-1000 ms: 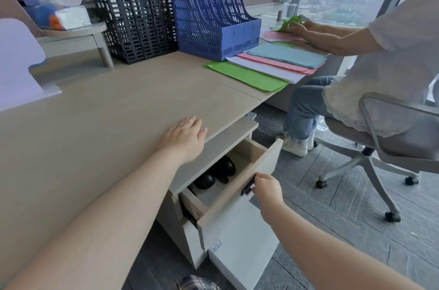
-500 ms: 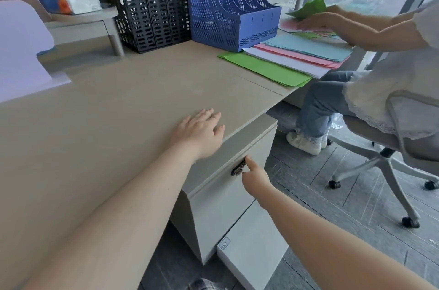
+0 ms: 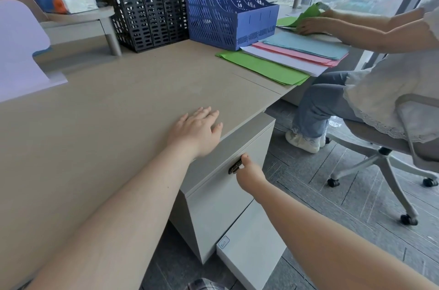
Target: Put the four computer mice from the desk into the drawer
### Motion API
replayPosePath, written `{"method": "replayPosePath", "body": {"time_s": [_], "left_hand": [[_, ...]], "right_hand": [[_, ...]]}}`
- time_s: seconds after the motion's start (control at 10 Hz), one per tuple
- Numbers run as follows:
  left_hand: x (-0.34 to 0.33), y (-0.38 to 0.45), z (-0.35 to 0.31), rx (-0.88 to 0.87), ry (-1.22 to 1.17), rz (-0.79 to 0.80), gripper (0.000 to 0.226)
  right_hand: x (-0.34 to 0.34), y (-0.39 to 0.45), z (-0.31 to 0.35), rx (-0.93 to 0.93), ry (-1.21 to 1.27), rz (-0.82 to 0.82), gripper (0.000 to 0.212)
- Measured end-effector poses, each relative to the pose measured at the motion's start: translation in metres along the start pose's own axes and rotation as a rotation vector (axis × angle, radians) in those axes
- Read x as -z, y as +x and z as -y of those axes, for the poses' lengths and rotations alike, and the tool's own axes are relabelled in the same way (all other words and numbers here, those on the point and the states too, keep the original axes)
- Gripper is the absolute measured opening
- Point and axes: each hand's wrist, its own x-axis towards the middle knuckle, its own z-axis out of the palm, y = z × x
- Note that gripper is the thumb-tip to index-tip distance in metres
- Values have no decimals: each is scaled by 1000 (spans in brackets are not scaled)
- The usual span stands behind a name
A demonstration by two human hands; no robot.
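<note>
The grey drawer (image 3: 228, 185) of the cabinet under the desk is pushed fully in. No computer mice are in sight; the desk top (image 3: 133, 109) near me is bare. My left hand (image 3: 197, 130) lies flat on the desk's front edge, fingers spread, holding nothing. My right hand (image 3: 249, 173) is at the drawer's small dark handle (image 3: 235, 167), fingers curled against it.
A lower cabinet front (image 3: 251, 244) stands out near the floor. Black file racks (image 3: 147, 4) and a blue file rack (image 3: 225, 2) stand at the back. Coloured folders (image 3: 285, 59) lie to the right. A seated person (image 3: 380, 71) on a wheeled chair (image 3: 389, 166) handles green paper.
A second ago the drawer stood open with dark mice inside; my right hand pushed it shut. My left hand has stayed flat on the desk edge.
</note>
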Motion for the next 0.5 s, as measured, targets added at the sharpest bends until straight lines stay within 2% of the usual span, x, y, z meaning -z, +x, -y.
{"method": "replayPosePath", "body": {"time_s": [0.2,0.4,0.5], "left_hand": [[0,-1,-1,-4,8,0,52],[1,-2,-1,-9,5,-12,51],[1,-5,-1,-8,-13,-16,51]], "right_hand": [[2,7,-5,33,-45,0,52],[12,3,-11,6,-141,59,66],[18,3,-23,-24,-216,36,54]]}}
